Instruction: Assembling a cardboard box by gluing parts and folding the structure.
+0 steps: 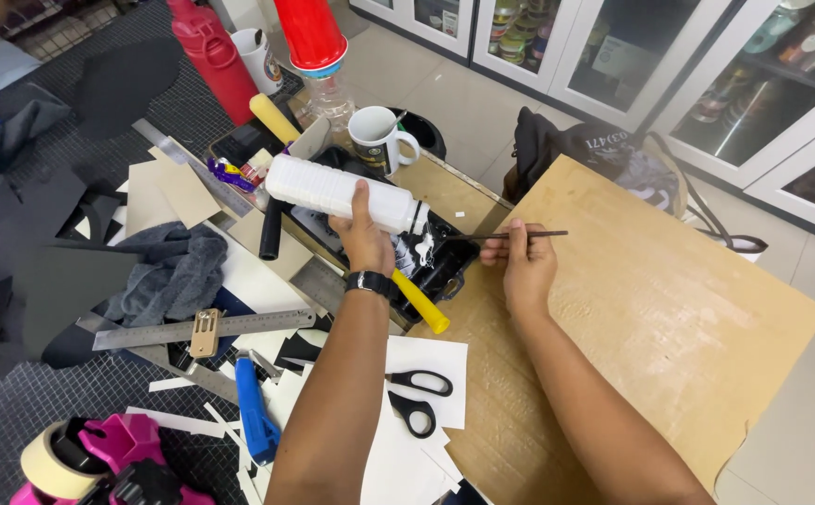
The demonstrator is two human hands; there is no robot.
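My left hand (366, 238) grips a white plastic bottle (332, 192), tipped on its side with its neck pointing down into a black tray (440, 271). A dark watch sits on that wrist. My right hand (524, 266) holds a thin black brush (519, 235) level, its tip reaching left over the tray beside the bottle's mouth. White liquid shows in the tray. A roller with a yellow handle (418, 301) lies against the tray's near edge.
A big sheet of tan board (650, 318) lies at the right. Black scissors (417, 397) rest on white paper. A steel ruler (201, 327), blue cutter (256, 411), grey cloth (169, 271), tape roll (47, 458), mugs (375, 138) and red bottles (216, 61) crowd the left.
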